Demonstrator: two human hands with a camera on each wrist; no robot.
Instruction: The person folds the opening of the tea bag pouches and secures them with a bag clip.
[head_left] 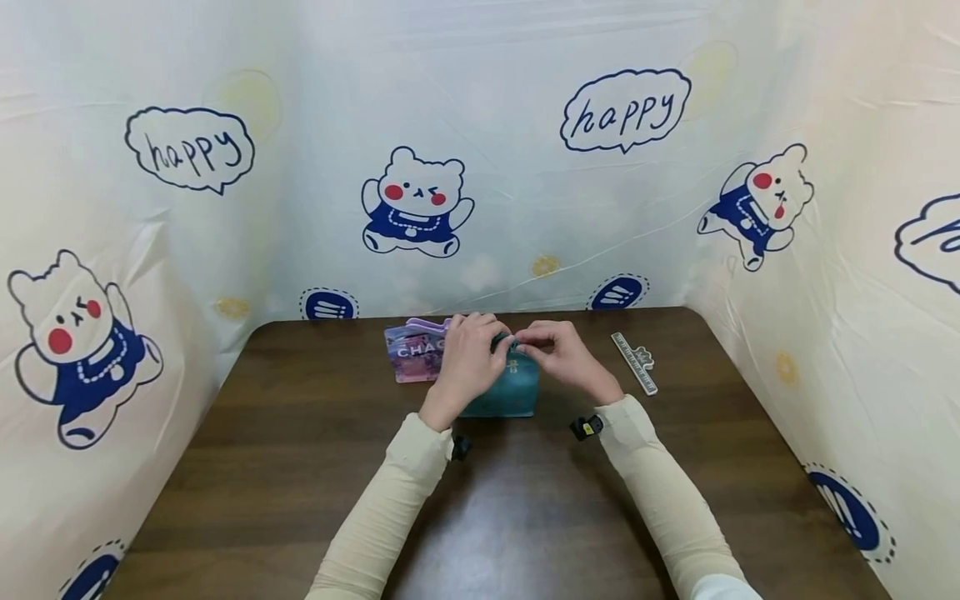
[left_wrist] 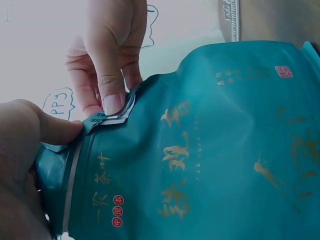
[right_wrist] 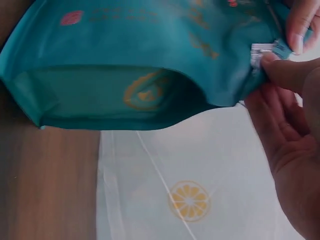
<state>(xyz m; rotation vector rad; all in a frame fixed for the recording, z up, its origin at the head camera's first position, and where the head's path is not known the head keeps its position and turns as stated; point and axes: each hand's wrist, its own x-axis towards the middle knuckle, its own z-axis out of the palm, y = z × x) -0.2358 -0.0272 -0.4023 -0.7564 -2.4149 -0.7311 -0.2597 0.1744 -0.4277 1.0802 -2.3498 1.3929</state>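
Note:
A teal tea bag (head_left: 498, 400) with gold writing stands on the table under both hands. My left hand (head_left: 472, 354) grips its top edge; in the left wrist view the thumb of the left hand (left_wrist: 22, 130) lies along the folded edge. With thumb and fingers, my right hand (head_left: 558, 354) pinches the bag's upper corner, where a small white printed patch (left_wrist: 117, 119) shows. In the right wrist view the teal bag (right_wrist: 150, 45) turns its open bottom fold outward, and the right hand (right_wrist: 295, 135) holds the corner close to the left fingertips.
A purple-pink pouch (head_left: 412, 362) with a purple clip (head_left: 425, 326) along its top lies to the left, partly behind my left hand. On the right is a white bar-shaped clip (head_left: 634, 364) with a cartoon figure. Printed cloth (head_left: 510, 208) hangs round the wooden table (head_left: 300, 467).

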